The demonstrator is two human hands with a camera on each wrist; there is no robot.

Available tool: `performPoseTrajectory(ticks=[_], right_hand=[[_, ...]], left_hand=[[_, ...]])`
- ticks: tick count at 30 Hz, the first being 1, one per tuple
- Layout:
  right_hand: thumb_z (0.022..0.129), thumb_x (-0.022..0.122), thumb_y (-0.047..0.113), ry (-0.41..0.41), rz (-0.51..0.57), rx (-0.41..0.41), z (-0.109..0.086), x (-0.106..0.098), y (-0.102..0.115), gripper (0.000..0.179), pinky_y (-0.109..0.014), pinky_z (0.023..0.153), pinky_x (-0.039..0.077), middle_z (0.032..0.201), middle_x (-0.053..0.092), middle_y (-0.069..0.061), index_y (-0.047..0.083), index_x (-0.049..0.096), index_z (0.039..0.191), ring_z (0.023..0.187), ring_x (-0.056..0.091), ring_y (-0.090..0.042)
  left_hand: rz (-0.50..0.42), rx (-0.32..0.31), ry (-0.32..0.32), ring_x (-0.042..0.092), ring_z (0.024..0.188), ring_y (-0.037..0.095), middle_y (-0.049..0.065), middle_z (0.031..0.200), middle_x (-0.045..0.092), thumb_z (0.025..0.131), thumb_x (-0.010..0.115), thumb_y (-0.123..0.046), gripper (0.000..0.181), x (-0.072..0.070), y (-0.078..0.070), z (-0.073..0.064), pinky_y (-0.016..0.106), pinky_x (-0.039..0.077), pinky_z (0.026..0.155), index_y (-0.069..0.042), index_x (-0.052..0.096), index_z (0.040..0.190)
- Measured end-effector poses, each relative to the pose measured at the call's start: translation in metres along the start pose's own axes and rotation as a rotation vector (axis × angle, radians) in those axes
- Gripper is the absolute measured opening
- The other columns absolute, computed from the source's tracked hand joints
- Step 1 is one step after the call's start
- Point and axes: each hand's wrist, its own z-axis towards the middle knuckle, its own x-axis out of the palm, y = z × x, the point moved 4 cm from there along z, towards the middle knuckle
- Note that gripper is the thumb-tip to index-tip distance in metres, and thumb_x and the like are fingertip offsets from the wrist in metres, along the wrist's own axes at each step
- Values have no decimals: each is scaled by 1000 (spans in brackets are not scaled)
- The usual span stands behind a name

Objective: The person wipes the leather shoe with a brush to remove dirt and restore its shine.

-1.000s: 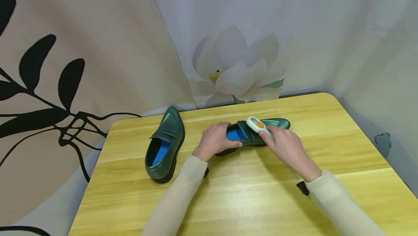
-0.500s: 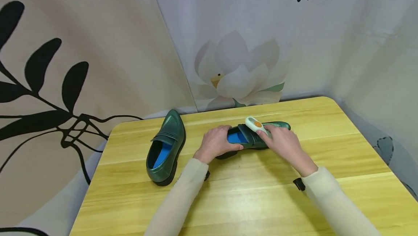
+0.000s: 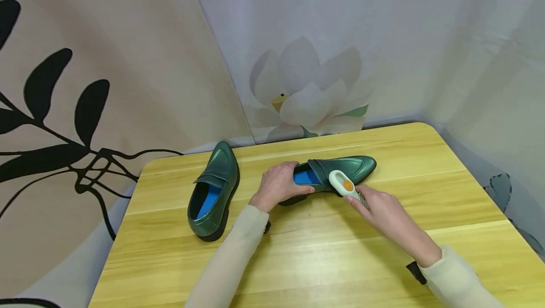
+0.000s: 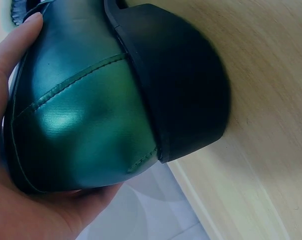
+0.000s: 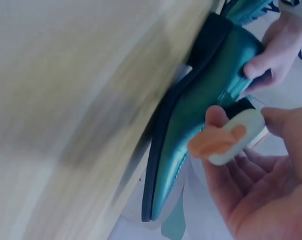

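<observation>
A dark green loafer point(image 3: 351, 168) with a blue insole lies sideways on the table, toe to the right. My left hand point(image 3: 278, 186) grips it round the heel, thumb at the opening's near rim; the left wrist view shows the heel and its black block point(image 4: 176, 85) close up. In my right hand point(image 3: 385, 211) I hold a small white-handled brush point(image 3: 340, 181) with an orange patch, at the near side of the loafer's front part. Bristles point(image 4: 17, 12) show at the corner of the left wrist view. The matching loafer point(image 3: 215, 192) stands left, toe pointing away.
The wooden table point(image 3: 323, 260) carries both loafers, its far edge close to a printed curtain point(image 3: 306, 81). Dark straps point(image 3: 416, 272) show at the wrists below pale sleeves.
My right hand has drawn the brush from the top of the loafer toward me, down to its near side, uncovering the toe. The left hand keeps its grip on the heel.
</observation>
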Motion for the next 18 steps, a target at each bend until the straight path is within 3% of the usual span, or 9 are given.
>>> performPoseTrajectory(ticks=[3, 8, 14, 18], right_hand=[[104, 65, 32, -26, 9, -10, -3, 3, 0, 29, -28, 50, 39, 68, 49, 3, 3, 64, 101, 56, 45, -12], [105, 64, 31, -86, 9, -5, 7, 5, 0, 36, -31, 52, 42, 76, 59, -2, -4, 67, 114, 59, 50, -15], [106, 60, 37, -98, -17, 43, 41, 4, 1, 44, -36, 49, 44, 86, 67, -9, -4, 69, 119, 59, 55, -19], [106, 58, 41, -56, -48, 66, 66, 2, 2, 47, -35, 45, 41, 76, 63, -6, -2, 71, 120, 55, 52, -19]], left_hand=[[-2, 2, 0, 64, 97, 22, 7, 128, 69, 79, 79, -68, 89, 1, 0, 1, 40, 56, 79, -12, 59, 145], [-1, 10, -4, 64, 97, 22, 7, 127, 69, 79, 79, -67, 87, 0, 0, 0, 40, 56, 79, -11, 60, 143], [4, 15, -9, 65, 97, 21, 7, 125, 70, 80, 79, -67, 86, 0, -1, -1, 39, 56, 80, -11, 61, 142], [6, 14, -8, 65, 97, 20, 6, 125, 69, 80, 79, -67, 86, 0, -1, 0, 39, 56, 80, -11, 60, 142]])
